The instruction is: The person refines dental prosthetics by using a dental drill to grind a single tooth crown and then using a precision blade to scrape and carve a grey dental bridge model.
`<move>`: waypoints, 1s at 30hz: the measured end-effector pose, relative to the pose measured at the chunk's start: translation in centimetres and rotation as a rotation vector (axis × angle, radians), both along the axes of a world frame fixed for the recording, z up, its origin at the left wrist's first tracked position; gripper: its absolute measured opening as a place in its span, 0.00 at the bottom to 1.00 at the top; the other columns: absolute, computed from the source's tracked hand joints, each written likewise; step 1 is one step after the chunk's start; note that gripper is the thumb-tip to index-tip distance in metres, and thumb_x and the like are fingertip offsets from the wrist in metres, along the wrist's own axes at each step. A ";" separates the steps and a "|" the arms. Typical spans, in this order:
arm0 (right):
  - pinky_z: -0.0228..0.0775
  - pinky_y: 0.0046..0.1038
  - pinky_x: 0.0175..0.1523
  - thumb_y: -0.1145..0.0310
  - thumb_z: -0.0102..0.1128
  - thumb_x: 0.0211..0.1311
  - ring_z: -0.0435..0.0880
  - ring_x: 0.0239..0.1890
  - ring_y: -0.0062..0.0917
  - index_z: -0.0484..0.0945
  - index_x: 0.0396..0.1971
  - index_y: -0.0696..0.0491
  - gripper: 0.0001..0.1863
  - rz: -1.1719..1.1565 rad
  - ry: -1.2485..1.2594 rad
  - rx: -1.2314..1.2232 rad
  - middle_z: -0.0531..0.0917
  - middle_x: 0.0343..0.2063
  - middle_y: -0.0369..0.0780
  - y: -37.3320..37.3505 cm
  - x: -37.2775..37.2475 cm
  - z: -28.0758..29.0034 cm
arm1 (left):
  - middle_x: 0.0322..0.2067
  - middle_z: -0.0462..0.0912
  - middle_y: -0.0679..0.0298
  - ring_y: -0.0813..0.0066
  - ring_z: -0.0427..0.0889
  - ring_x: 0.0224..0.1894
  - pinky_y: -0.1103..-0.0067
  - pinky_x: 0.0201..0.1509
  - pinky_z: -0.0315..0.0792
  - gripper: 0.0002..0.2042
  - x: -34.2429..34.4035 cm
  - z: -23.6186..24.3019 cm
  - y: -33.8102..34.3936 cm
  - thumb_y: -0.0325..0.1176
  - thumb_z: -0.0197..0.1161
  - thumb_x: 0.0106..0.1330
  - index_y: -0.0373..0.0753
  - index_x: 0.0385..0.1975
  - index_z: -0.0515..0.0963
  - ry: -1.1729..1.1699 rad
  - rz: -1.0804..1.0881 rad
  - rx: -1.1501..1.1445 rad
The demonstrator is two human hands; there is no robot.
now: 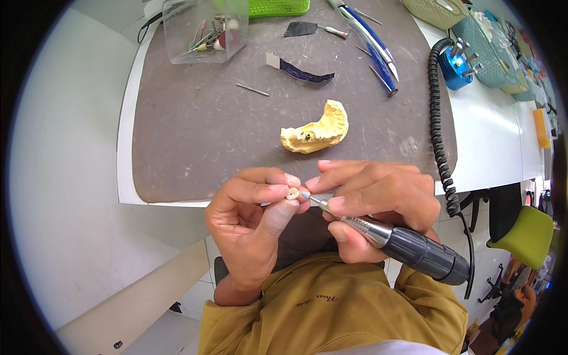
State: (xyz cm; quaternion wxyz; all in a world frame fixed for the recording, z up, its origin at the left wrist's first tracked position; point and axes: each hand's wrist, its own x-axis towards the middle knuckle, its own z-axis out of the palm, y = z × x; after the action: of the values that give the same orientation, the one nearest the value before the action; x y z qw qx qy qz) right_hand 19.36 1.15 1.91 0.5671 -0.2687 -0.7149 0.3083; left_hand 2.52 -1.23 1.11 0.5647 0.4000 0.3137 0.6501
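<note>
My left hand point(245, 207) pinches a small tooth-coloured dental crown point(292, 193) between thumb and fingertips, a dark hole showing in it. Wrapped around a dental handpiece point(414, 248) with a silver front and black body, my right hand point(381, 192) points it leftward. The handpiece's small light-blue tip point(306, 194) is right beside the crown; whether they touch, I cannot tell. Just beyond both hands, a yellow plaster dental model point(322, 133) lies on the grey-brown mat point(195, 136), with a dark round hole among its teeth.
A clear box point(204, 50) of rotary bits and a green basket point(278, 7) stand at the back left. Behind the model lie a dark strip point(305, 72), a metal rod point(252, 90) and blue-and-white tools point(376, 53). A coiled black cord point(436, 112) hangs over the right edge near a blue bit holder point(455, 70).
</note>
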 end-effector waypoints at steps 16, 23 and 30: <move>0.77 0.45 0.49 0.73 0.71 0.46 0.87 0.34 0.37 0.80 0.30 0.59 0.11 0.043 -0.020 0.015 0.84 0.24 0.44 0.3 -0.2 0.4 | 0.38 0.78 0.50 0.70 0.83 0.38 0.76 0.40 0.83 0.04 -0.5 -0.3 -0.1 0.18 0.58 0.62 0.31 0.35 0.72 0.007 -0.053 -0.015; 0.76 0.45 0.49 0.72 0.71 0.46 0.87 0.34 0.37 0.80 0.29 0.58 0.11 0.018 0.002 -0.008 0.84 0.24 0.44 0.1 -0.4 -0.1 | 0.38 0.78 0.50 0.70 0.83 0.38 0.76 0.41 0.83 0.04 -0.5 -0.3 -0.1 0.18 0.58 0.62 0.32 0.35 0.73 0.005 -0.044 -0.021; 0.80 0.37 0.47 0.79 0.70 0.41 0.86 0.33 0.33 0.81 0.30 0.58 0.12 0.009 -0.014 -0.021 0.84 0.27 0.44 0.0 -0.5 0.7 | 0.38 0.78 0.50 0.70 0.83 0.38 0.76 0.41 0.83 0.04 -0.6 -0.3 -0.1 0.18 0.58 0.63 0.32 0.35 0.72 -0.007 -0.062 -0.020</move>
State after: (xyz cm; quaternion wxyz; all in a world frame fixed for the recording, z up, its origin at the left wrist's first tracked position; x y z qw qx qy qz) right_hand 18.83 1.13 2.58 0.5579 -0.2733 -0.7168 0.3167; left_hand 1.95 -1.36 0.81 0.5896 0.4017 0.3055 0.6306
